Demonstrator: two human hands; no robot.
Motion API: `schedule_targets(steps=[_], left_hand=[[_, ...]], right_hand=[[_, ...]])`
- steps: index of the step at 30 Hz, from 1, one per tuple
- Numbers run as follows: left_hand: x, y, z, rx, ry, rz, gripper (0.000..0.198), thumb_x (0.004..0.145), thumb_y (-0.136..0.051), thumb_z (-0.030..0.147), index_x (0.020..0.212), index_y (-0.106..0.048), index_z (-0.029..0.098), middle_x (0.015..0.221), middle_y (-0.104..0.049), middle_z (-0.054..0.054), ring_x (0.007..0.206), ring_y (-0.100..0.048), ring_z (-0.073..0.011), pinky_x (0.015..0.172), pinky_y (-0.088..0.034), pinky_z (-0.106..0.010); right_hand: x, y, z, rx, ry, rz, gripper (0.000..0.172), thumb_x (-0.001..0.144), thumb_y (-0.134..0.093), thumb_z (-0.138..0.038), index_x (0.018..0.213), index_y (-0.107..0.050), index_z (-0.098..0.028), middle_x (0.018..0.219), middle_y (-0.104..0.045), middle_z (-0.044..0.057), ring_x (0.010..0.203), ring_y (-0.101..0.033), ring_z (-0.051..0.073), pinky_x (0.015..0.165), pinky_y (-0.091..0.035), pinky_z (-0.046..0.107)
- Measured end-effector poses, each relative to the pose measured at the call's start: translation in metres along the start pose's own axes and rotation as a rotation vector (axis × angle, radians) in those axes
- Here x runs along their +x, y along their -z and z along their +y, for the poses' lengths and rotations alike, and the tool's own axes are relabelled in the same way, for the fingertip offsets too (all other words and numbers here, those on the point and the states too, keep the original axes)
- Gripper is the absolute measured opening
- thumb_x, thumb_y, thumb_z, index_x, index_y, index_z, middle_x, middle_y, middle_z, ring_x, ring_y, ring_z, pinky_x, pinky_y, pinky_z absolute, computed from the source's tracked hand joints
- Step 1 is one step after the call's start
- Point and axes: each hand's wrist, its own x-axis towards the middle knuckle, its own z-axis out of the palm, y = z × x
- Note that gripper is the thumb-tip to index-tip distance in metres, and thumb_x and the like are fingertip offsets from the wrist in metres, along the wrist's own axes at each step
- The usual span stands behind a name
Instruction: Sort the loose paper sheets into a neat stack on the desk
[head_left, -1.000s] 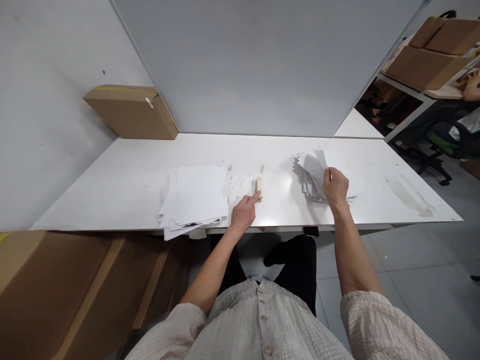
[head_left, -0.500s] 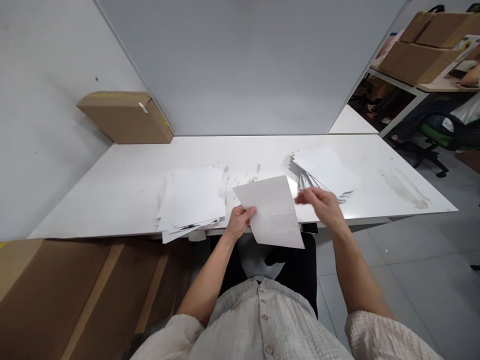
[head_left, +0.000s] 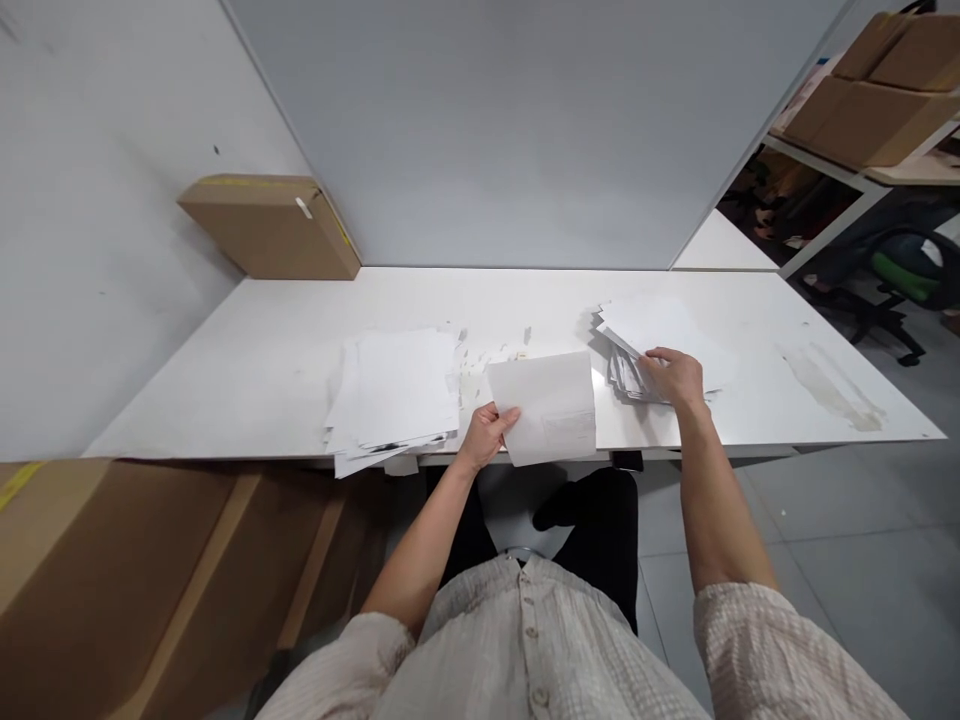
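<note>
My left hand (head_left: 487, 432) pinches the lower left corner of a white sheet of paper (head_left: 547, 405), which lies tilted over the front edge of the white table (head_left: 247, 370). My right hand (head_left: 675, 375) rests with curled fingers on the fanned pile of papers (head_left: 652, 335) at the right; whether it grips a sheet I cannot tell. A second, squarer stack of papers (head_left: 394, 390) lies left of my left hand. The small cream stapler is mostly hidden behind the held sheet.
A flat cardboard box (head_left: 270, 225) leans in the back left corner against the grey partition (head_left: 510, 130). Large cardboard cartons (head_left: 150, 570) stand on the floor at the left. Shelves with boxes (head_left: 870, 90) and an office chair (head_left: 900, 275) are at the far right.
My right hand took a sheet from the right pile and passed it to my left hand, then went back to the right pile. My left hand left the stapler and now holds the sheet.
</note>
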Motion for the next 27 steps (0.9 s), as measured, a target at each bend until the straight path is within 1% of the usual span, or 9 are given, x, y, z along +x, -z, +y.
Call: schedule_targets(steps=[3, 6, 11, 16, 18, 20, 22, 25, 27], left_hand=[[-0.001, 0.000, 0.002, 0.011, 0.003, -0.017, 0.036, 0.060, -0.079, 0.035, 0.086, -0.069, 0.013, 0.082, -0.072, -0.008, 0.084, -0.066, -0.0243, 0.079, -0.052, -0.040], [-0.001, -0.002, 0.004, 0.014, 0.009, -0.017, 0.036, 0.060, -0.079, 0.036, 0.085, -0.069, 0.012, 0.083, -0.072, -0.008, 0.086, -0.066, -0.0251, 0.079, -0.052, -0.041], [-0.002, -0.003, 0.004, -0.009, 0.011, -0.001, 0.039, 0.057, -0.080, 0.036, 0.085, -0.068, 0.011, 0.079, -0.072, -0.008, 0.081, -0.067, -0.0244, 0.077, -0.053, -0.040], [-0.002, -0.002, 0.002, -0.003, 0.005, -0.016, 0.037, 0.059, -0.079, 0.035, 0.086, -0.068, 0.012, 0.080, -0.072, -0.007, 0.080, -0.067, -0.0236, 0.075, -0.053, -0.038], [-0.001, -0.001, 0.001, -0.003, -0.001, -0.015, 0.037, 0.060, -0.079, 0.036, 0.086, -0.068, 0.012, 0.079, -0.072, -0.007, 0.079, -0.067, -0.0230, 0.073, -0.053, -0.037], [0.000, 0.000, -0.001, -0.009, -0.004, -0.006, 0.037, 0.061, -0.078, 0.036, 0.087, -0.068, 0.012, 0.079, -0.072, -0.007, 0.079, -0.067, -0.0227, 0.073, -0.053, -0.037], [0.002, 0.000, -0.002, -0.020, -0.010, 0.004, 0.039, 0.061, -0.078, 0.037, 0.090, -0.067, 0.013, 0.080, -0.072, -0.007, 0.082, -0.067, -0.0230, 0.075, -0.052, -0.037], [0.003, -0.001, -0.003, -0.038, -0.018, 0.013, 0.043, 0.061, -0.078, 0.039, 0.093, -0.067, 0.013, 0.083, -0.072, -0.007, 0.086, -0.066, -0.0238, 0.078, -0.052, -0.038], [0.003, -0.001, -0.003, -0.047, -0.018, 0.022, 0.044, 0.061, -0.078, 0.039, 0.093, -0.066, 0.013, 0.083, -0.072, -0.007, 0.086, -0.066, -0.0239, 0.078, -0.052, -0.038]], right_hand=[[0.003, 0.002, 0.000, -0.039, 0.033, -0.033, 0.031, 0.073, -0.054, -0.039, 0.086, -0.073, -0.019, 0.100, -0.070, 0.008, 0.094, -0.060, 0.024, 0.080, -0.042, 0.031], [0.003, 0.003, -0.002, -0.139, 0.081, -0.061, 0.033, 0.077, -0.050, -0.040, 0.091, -0.072, -0.020, 0.098, -0.070, 0.009, 0.092, -0.059, 0.024, 0.075, -0.042, 0.032], [0.000, 0.003, -0.006, -0.218, 0.086, -0.060, 0.035, 0.073, -0.055, -0.044, 0.095, -0.071, -0.022, 0.112, -0.065, 0.009, 0.102, -0.054, 0.028, 0.078, -0.041, 0.036], [0.008, 0.002, -0.002, -0.179, 0.018, -0.075, 0.029, 0.077, -0.051, -0.040, 0.086, -0.072, -0.022, 0.094, -0.069, 0.008, 0.089, -0.057, 0.025, 0.075, -0.041, 0.035], [0.006, 0.004, -0.006, -0.218, 0.068, 0.019, 0.029, 0.081, -0.047, -0.035, 0.084, -0.071, -0.019, 0.094, -0.068, 0.011, 0.089, -0.057, 0.026, 0.076, -0.040, 0.037], [-0.005, 0.012, -0.017, -0.246, 0.189, 0.220, 0.030, 0.086, -0.041, -0.031, 0.086, -0.068, -0.017, 0.100, -0.066, 0.013, 0.094, -0.054, 0.027, 0.080, -0.038, 0.040], [-0.026, 0.027, -0.035, -0.201, 0.316, 0.383, 0.032, 0.090, -0.036, -0.031, 0.090, -0.064, -0.016, 0.097, -0.065, 0.014, 0.091, -0.055, 0.026, 0.079, -0.039, 0.040], [-0.067, 0.053, -0.063, 0.080, 0.376, 0.477, 0.031, 0.091, -0.036, -0.038, 0.092, -0.060, -0.018, 0.082, -0.061, 0.009, 0.072, -0.054, 0.019, 0.068, -0.042, 0.034], [-0.090, 0.063, -0.074, 0.372, 0.346, 0.537, 0.028, 0.089, -0.040, -0.042, 0.087, -0.057, -0.020, 0.078, -0.057, 0.005, 0.071, -0.053, 0.018, 0.065, -0.042, 0.031]])
